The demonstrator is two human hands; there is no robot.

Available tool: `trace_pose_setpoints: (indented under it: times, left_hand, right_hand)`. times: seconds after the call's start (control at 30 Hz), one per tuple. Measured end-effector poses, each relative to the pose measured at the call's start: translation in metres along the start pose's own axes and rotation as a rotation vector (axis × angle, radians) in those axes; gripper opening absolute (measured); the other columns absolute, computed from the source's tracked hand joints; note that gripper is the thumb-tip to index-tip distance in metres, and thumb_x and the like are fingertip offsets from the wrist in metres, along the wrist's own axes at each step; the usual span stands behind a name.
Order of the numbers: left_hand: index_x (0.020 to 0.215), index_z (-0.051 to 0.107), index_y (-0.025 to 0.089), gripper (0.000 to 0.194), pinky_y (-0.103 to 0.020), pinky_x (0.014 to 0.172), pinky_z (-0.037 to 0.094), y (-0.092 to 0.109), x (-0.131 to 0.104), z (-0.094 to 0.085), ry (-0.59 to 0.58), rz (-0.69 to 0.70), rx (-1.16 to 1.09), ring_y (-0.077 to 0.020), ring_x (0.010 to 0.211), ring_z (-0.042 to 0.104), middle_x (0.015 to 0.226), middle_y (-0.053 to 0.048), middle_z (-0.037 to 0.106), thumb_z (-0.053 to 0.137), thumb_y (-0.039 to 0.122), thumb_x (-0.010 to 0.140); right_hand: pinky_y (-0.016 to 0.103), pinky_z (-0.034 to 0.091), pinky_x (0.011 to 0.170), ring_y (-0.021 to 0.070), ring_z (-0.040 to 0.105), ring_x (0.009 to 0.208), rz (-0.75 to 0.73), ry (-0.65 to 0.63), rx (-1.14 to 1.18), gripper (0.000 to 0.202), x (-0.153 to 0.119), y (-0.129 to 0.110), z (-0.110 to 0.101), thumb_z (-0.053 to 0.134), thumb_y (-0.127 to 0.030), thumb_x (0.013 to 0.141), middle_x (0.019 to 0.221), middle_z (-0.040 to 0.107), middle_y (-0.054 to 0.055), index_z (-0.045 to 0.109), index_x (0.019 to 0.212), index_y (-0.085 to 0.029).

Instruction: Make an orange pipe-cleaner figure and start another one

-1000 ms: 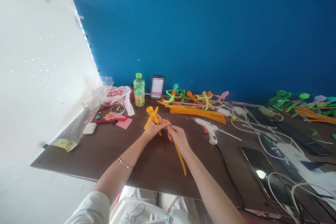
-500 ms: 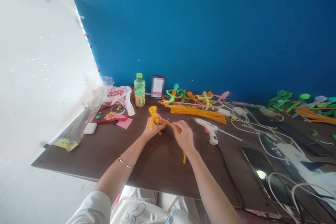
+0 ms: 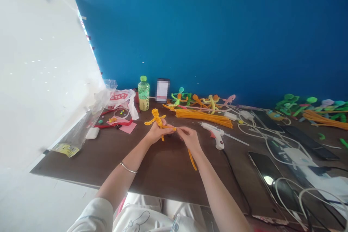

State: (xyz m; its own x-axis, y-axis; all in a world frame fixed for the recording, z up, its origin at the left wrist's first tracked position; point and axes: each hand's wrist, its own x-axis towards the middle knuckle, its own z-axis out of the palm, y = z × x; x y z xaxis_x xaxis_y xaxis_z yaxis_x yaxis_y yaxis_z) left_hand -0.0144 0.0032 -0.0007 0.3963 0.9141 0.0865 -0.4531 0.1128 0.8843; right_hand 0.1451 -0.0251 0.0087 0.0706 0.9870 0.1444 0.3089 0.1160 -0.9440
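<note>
A small orange pipe-cleaner figure (image 3: 156,116) with a round head and an arm sticking out to the left is pinched in my left hand (image 3: 157,133). One of its strands runs right, to the fingertips of my right hand (image 3: 189,139), which are closed together on it. Below my right palm hangs a loose orange pipe cleaner end (image 3: 192,160); whether it belongs to the same strand is hidden by the hand. Both hands are above the dark table (image 3: 168,174), close together.
Behind my hands lies a bundle of orange pipe cleaners (image 3: 203,117), with several coloured figures (image 3: 213,103) beyond. A glue gun (image 3: 216,134) lies to the right, then a phone (image 3: 274,177) and cables. At left are a drink bottle (image 3: 144,94), an earphone case (image 3: 92,133) and plastic bags (image 3: 122,98).
The figure has turned in my left hand, so its arm now points out to the left. My right fingers have stayed beside it, and the hanging orange end has swung slightly right.
</note>
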Motion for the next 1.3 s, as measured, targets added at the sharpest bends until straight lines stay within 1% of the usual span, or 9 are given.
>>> trace_pose_setpoints:
  times: [0.1, 0.17, 0.3, 0.47, 0.67, 0.8, 0.97, 1.13, 1.3]
  left_hand:
    - [0.071, 0.034, 0.018, 0.043, -0.033, 0.076, 0.049, 0.000, 0.000, 0.000, -0.002, 0.005, -0.044, -0.0134, 0.072, 0.064, 0.077, -0.001, 0.064, 0.074, 0.022, 0.057]
    - [0.071, 0.034, 0.017, 0.042, -0.031, 0.074, 0.049, -0.001, 0.001, 0.000, -0.001, 0.022, -0.029, -0.0124, 0.070, 0.063, 0.075, 0.000, 0.062, 0.074, 0.021, 0.057]
    - [0.072, 0.036, 0.017, 0.045, -0.029, 0.066, 0.049, -0.002, 0.001, 0.000, -0.024, 0.019, 0.069, -0.0121, 0.062, 0.062, 0.071, 0.000, 0.062, 0.076, 0.022, 0.053]
    - [0.086, 0.046, 0.016, 0.047, -0.029, 0.068, 0.047, -0.003, 0.001, -0.003, 0.024, 0.019, 0.197, -0.0130, 0.064, 0.061, 0.070, 0.000, 0.062, 0.077, 0.025, 0.052]
    - [0.101, 0.051, 0.016, 0.052, -0.029, 0.072, 0.047, -0.006, 0.005, -0.010, 0.007, 0.030, 0.236, -0.0132, 0.072, 0.061, 0.084, -0.005, 0.062, 0.075, 0.025, 0.055]
    - [0.103, 0.055, 0.016, 0.048, -0.030, 0.077, 0.048, -0.007, 0.006, -0.011, 0.000, -0.008, 0.152, -0.0128, 0.077, 0.061, 0.090, -0.004, 0.058, 0.073, 0.026, 0.059]
    - [0.093, 0.056, 0.016, 0.035, -0.034, 0.082, 0.049, -0.007, 0.009, -0.008, 0.148, -0.022, -0.033, -0.0149, 0.080, 0.063, 0.084, -0.003, 0.060, 0.068, 0.033, 0.065]
    - [0.087, 0.050, 0.014, 0.039, -0.034, 0.077, 0.051, -0.002, 0.010, -0.008, 0.248, -0.019, -0.078, -0.0192, 0.080, 0.064, 0.083, -0.007, 0.066, 0.074, 0.028, 0.059]
    - [0.082, 0.053, 0.012, 0.036, -0.037, 0.078, 0.049, 0.003, 0.008, -0.008, 0.244, -0.013, -0.123, -0.0213, 0.080, 0.065, 0.088, -0.011, 0.067, 0.075, 0.027, 0.058]
  right_hand:
    - [0.027, 0.044, 0.049, 0.0131, 0.051, 0.048, 0.089, -0.075, 0.056, 0.031, -0.002, -0.001, 0.002, 0.058, -0.042, 0.068, 0.051, 0.057, 0.001, 0.067, 0.076, -0.014]
    - [0.028, 0.046, 0.052, 0.0140, 0.055, 0.054, 0.082, -0.074, 0.090, 0.031, -0.003, -0.001, 0.003, 0.057, -0.040, 0.069, 0.062, 0.062, 0.003, 0.067, 0.083, -0.014]
    - [0.031, 0.049, 0.065, 0.0181, 0.060, 0.077, -0.137, 0.018, 0.060, 0.030, -0.005, -0.002, 0.002, 0.053, -0.038, 0.074, 0.093, 0.064, 0.008, 0.067, 0.093, -0.018]
    - [0.030, 0.047, 0.064, 0.0187, 0.060, 0.070, -0.239, 0.019, -0.152, 0.028, -0.008, -0.006, 0.004, 0.052, -0.041, 0.076, 0.076, 0.066, 0.006, 0.068, 0.073, -0.018]
    - [0.029, 0.046, 0.061, 0.0175, 0.059, 0.062, -0.259, 0.040, -0.273, 0.028, -0.007, 0.000, 0.005, 0.049, -0.040, 0.079, 0.071, 0.066, 0.005, 0.065, 0.072, -0.018]
    - [0.029, 0.045, 0.064, 0.0172, 0.058, 0.066, -0.395, 0.096, -0.390, 0.028, -0.007, 0.005, 0.006, 0.043, -0.039, 0.083, 0.073, 0.063, 0.005, 0.061, 0.074, -0.019]
    - [0.026, 0.042, 0.065, 0.0153, 0.056, 0.070, -0.519, 0.144, -0.574, 0.028, -0.010, 0.005, 0.007, 0.039, -0.036, 0.087, 0.075, 0.059, 0.005, 0.059, 0.078, -0.019]
    - [0.024, 0.041, 0.064, 0.0142, 0.056, 0.069, -0.469, 0.113, -0.511, 0.024, -0.010, 0.005, 0.010, 0.042, -0.035, 0.086, 0.075, 0.058, 0.003, 0.056, 0.076, -0.019]
    - [0.028, 0.044, 0.066, 0.0165, 0.057, 0.069, -0.367, 0.107, -0.371, 0.024, -0.004, 0.012, 0.012, 0.048, -0.041, 0.081, 0.072, 0.059, 0.003, 0.054, 0.071, -0.019]
